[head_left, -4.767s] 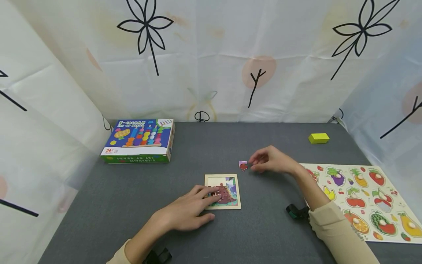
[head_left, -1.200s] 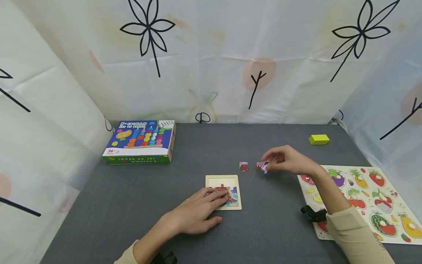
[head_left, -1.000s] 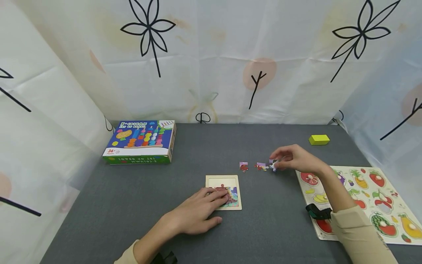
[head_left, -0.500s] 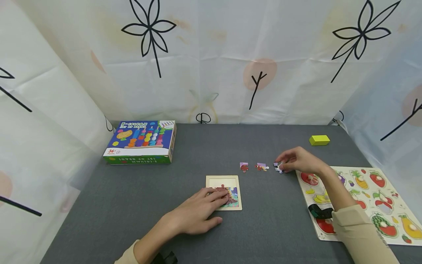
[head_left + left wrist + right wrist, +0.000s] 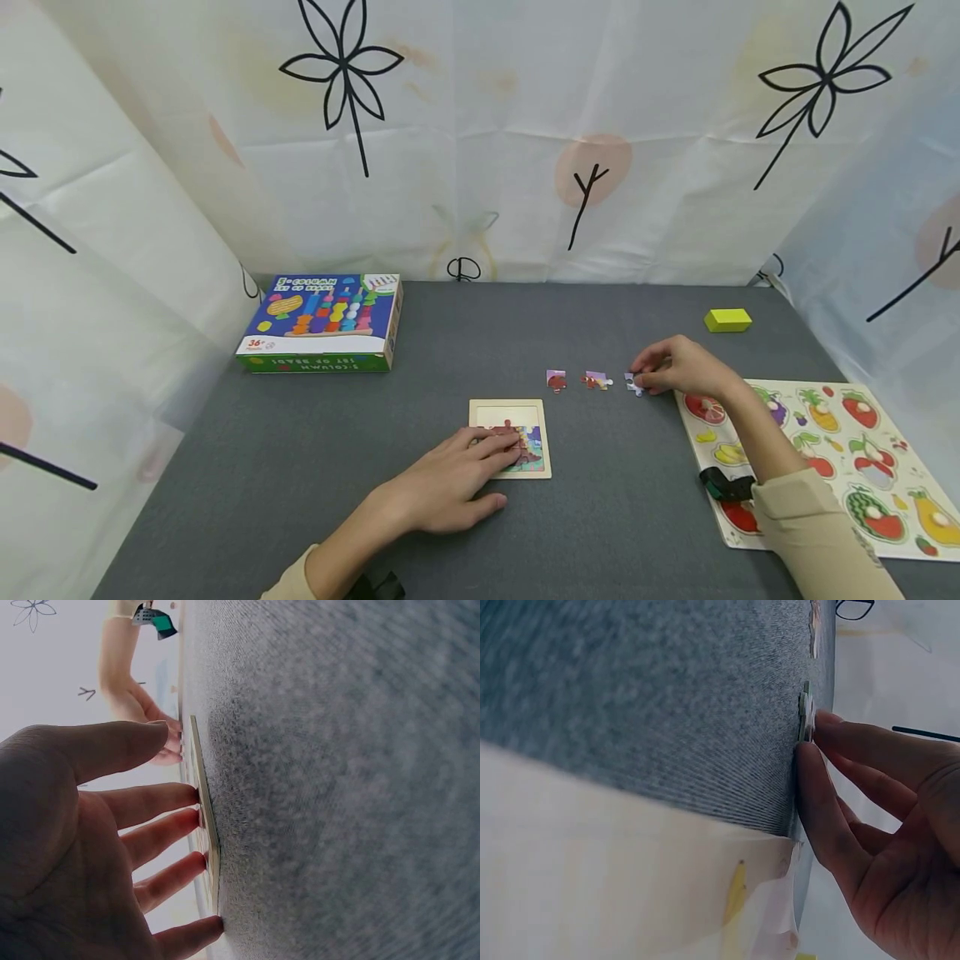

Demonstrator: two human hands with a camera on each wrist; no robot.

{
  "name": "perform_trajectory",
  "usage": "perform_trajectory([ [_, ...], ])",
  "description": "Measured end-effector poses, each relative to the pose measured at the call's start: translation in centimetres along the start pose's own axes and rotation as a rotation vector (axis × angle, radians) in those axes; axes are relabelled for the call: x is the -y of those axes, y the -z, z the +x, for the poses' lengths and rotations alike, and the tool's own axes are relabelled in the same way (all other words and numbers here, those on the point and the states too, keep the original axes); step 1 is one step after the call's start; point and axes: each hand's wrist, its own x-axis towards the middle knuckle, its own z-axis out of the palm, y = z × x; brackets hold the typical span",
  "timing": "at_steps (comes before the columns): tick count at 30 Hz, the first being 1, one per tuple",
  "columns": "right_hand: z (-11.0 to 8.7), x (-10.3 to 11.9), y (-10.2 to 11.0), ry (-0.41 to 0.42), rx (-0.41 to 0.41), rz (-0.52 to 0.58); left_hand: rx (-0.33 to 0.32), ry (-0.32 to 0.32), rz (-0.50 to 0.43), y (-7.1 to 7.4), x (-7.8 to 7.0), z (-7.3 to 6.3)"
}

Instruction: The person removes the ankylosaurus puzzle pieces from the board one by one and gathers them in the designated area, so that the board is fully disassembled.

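Note:
My left hand [image 5: 450, 479] rests with outstretched fingers on a partly filled jigsaw puzzle in a pale wooden frame [image 5: 507, 408], covering its lower left. In the left wrist view, several fingertips touch the frame [image 5: 199, 761]. Right of the frame, my right hand [image 5: 678, 367] pinches a small white and purple puzzle piece [image 5: 633, 384] at the table surface. Thumb and index finger meet its edge [image 5: 806, 712] in the right wrist view. To its left lie a purple and red puzzle piece [image 5: 556, 381] and another purple, red and yellow puzzle piece [image 5: 596, 381], both loose.
A wooden fruit puzzle board [image 5: 817, 442] lies under the right forearm. At the back left is a blue and green bead-set box [image 5: 322, 321]. A yellow block [image 5: 727, 320] sits at the back right. White patterned cloth [image 5: 495, 125] encloses the grey table [image 5: 300, 450].
My right hand moved rightward, leaving the middle piece beside the first and carrying the white and purple one to the row's right end. Lately it barely moves. The left hand slid slightly over the puzzle.

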Motion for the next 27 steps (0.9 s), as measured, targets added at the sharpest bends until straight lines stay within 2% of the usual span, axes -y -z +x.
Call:
perform_trajectory([
  [5, 0.0, 0.2, -0.1, -0.002, -0.016, -0.015, 0.007, 0.002, 0.004, 0.0, 0.0, 0.1],
  [14, -0.2, 1.0, -0.6, 0.046, -0.037, -0.013, 0.004, 0.000, 0.003, 0.0, -0.1, 0.1],
  [27, 0.4, 2.5, -2.5, 0.119, -0.015, 0.064, 0.009, 0.006, -0.011, 0.0, 0.0, 0.0],
])
